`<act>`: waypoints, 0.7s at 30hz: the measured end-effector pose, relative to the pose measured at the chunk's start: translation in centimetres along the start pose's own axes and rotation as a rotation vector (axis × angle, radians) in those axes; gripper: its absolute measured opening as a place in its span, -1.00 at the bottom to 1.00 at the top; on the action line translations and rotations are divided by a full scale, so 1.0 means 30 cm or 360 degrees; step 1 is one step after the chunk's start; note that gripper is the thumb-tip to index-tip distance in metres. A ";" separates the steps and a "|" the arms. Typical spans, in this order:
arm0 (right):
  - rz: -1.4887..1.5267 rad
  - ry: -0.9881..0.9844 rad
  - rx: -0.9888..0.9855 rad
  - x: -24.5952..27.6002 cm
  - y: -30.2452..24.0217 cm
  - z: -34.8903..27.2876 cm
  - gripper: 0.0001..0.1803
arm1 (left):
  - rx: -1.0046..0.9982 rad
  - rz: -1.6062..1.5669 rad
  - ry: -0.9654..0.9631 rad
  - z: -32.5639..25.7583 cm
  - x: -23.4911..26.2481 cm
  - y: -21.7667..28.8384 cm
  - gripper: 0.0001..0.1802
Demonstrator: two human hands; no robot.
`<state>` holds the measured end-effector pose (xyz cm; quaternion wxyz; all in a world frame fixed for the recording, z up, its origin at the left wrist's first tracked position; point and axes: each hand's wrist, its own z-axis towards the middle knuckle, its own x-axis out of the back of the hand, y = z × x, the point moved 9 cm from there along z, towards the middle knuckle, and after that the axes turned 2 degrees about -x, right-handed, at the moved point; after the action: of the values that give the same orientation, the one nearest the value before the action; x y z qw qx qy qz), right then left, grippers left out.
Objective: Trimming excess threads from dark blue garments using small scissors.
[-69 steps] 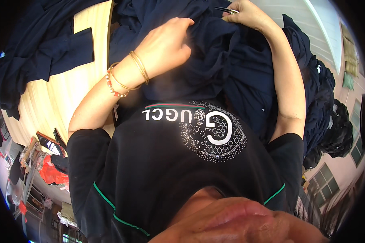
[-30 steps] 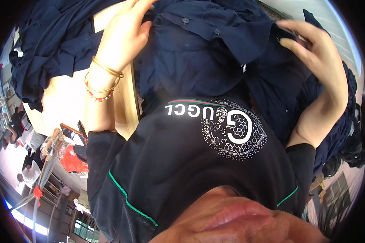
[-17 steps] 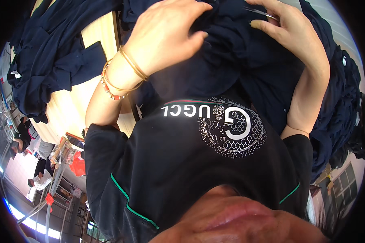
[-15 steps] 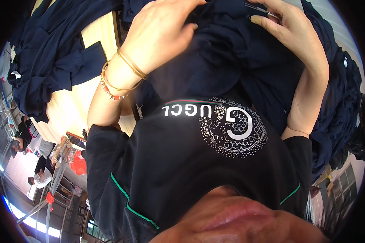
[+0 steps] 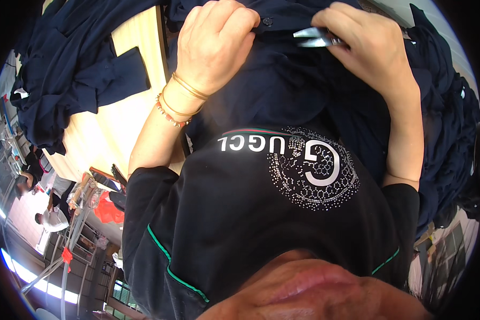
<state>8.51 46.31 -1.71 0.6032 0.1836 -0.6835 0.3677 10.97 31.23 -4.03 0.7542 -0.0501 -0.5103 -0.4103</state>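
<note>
Left hand (image 5: 214, 45), curled at twelve o'clock, pinches the edge of a dark navy, softly creased cloth garment (image 5: 266, 90) beside a small round dark button (image 5: 268, 22); my right hand (image 5: 369, 47), at one o'clock, is closed around short silver metal snips (image 5: 313, 42), blades parted and pointing toward nine. Working well here, I judge, means holding the cloth taut and the tips clear of its surface (whether they touch it, I can't tell). At ten o'clock, limp, matte navy cloth (image 5: 98, 80) drapes over the smooth, pale wood-grain tabletop (image 5: 106, 133).
</note>
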 end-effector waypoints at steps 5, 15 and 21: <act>0.0006 0.0364 0.0309 0.037 -0.069 -0.021 -0.64 | 0.0106 -0.0168 0.0162 -0.038 0.001 -0.040 -0.71; 0.0474 0.0267 0.0242 -0.054 -0.056 -0.010 -0.70 | -0.0239 -0.0792 0.0987 -0.081 -0.012 -0.100 -0.72; 0.1134 0.0220 -0.0185 -0.089 0.054 0.008 -0.70 | -0.0053 -0.0632 0.0695 -0.068 0.035 -0.075 -0.73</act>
<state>7.76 46.70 -4.73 0.4916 -0.1259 -0.6819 0.5267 11.11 28.14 -4.92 0.7503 0.1278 -0.3288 -0.5592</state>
